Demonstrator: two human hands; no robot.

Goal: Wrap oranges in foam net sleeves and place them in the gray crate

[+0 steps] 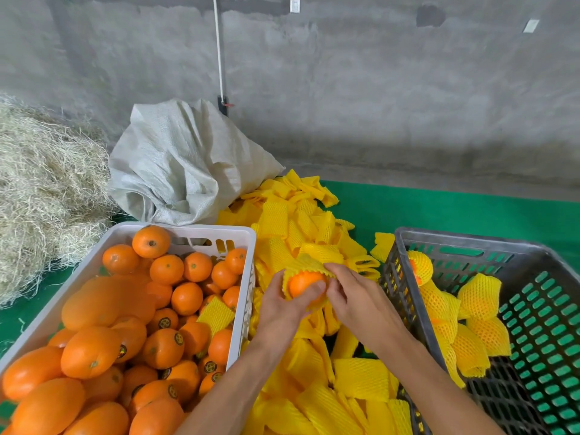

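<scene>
Yellow foam net sleeve point(309, 271) partly covers one orange point(303, 284), held above the loose sleeve pile point(314, 372) between the white crate point(241, 246) and gray crate point(408, 243). Left hand point(282, 309) grips the orange; right hand point(351, 293) pinches the sleeve edge.

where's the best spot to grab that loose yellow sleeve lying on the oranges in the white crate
Pinch the foam sleeve by its upper end from above. It lies flat and tilted on the bare oranges beside the white crate wall, so only its top face and free edges are open; a side approach from the right looks blocked by that wall.
</scene>
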